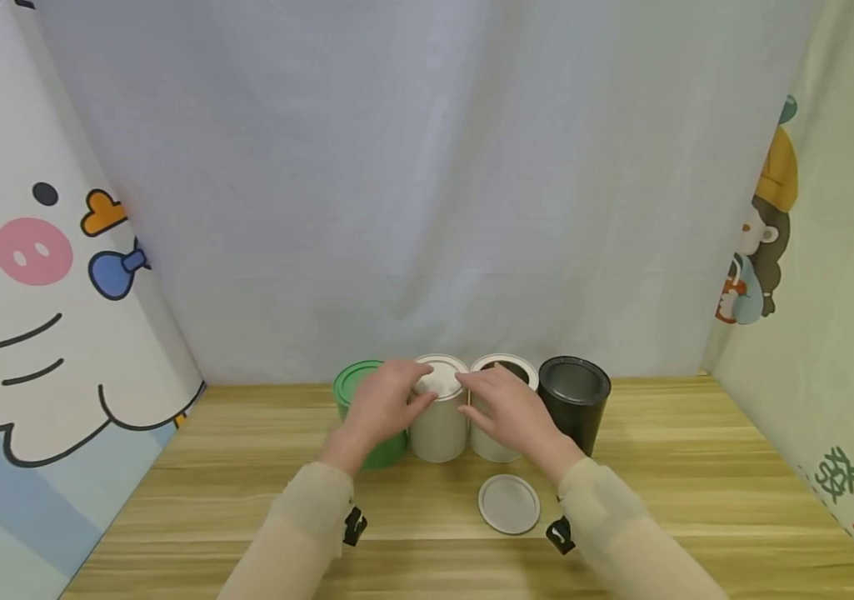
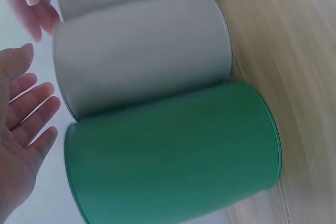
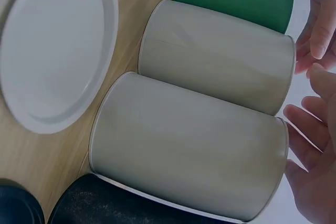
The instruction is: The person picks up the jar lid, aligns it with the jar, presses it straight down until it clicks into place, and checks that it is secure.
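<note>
My left hand (image 1: 385, 406) hovers over the green can (image 2: 173, 156), fingers reaching to the lidded white can (image 1: 439, 432) beside it. Relaxed and slightly bent, those fingers hold nothing. From the other side my right hand (image 1: 511, 410) reaches in above a second white can (image 1: 491, 447), whose top is uncovered and dark inside. Its fingertips point at the lidded white can's rim, and the palm is empty. In the right wrist view the fingers (image 3: 307, 127) spread close to the cans' top edges. A round white lid (image 1: 509, 504) lies flat on the table in front.
At the right end of the row stands a black can (image 1: 584, 417), partly behind my right hand. The cans stand side by side on the wood-grain table (image 1: 209, 500). A pale curtain (image 1: 397, 167) hangs behind, with printed cloths at both sides. A dark rounded object (image 3: 18, 208) lies near the black can.
</note>
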The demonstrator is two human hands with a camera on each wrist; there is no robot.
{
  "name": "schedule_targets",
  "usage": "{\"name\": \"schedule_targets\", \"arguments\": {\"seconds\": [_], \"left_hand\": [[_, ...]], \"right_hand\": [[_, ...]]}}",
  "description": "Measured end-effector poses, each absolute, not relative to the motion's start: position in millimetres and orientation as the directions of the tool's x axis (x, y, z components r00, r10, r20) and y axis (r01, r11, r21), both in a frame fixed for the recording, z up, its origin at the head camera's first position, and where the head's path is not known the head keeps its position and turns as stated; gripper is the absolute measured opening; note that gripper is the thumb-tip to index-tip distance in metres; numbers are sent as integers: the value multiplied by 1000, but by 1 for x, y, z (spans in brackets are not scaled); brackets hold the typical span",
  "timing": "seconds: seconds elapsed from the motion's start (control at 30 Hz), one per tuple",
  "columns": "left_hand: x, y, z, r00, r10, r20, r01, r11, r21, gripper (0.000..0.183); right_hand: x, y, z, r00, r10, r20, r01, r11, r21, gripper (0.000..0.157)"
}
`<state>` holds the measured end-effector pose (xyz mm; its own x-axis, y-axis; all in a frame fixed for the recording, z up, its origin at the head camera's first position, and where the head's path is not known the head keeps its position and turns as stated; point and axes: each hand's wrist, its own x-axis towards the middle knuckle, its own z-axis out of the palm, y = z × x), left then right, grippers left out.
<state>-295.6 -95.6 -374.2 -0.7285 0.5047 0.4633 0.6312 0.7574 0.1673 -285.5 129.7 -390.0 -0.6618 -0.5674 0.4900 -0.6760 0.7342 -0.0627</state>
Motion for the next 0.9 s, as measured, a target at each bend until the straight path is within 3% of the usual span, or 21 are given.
{"name": "schedule_targets", "arguments": {"seconds": [0.27,0.63,0.77,0.9], "left_hand": [[-273,-88,-379,-629,537,562,724,668,172,42],[-244,-72,-398,-472,580,664,811,581,69,55],[-237,-67,-406,-463,575,674,823,562,86,55],[-232,-62,-415,-493,577,651,820,558,126,55]], "right_hand": [[-265,147,-395,-609,-588,532,-724,686,-71,52],[-242,172,-408,-491,-567,662,-779,625,-42,60],[-234,178,-412,-499,-571,651,-784,618,-59,62],[-228,183,-418,-519,-576,631,-779,622,-73,62]]}}
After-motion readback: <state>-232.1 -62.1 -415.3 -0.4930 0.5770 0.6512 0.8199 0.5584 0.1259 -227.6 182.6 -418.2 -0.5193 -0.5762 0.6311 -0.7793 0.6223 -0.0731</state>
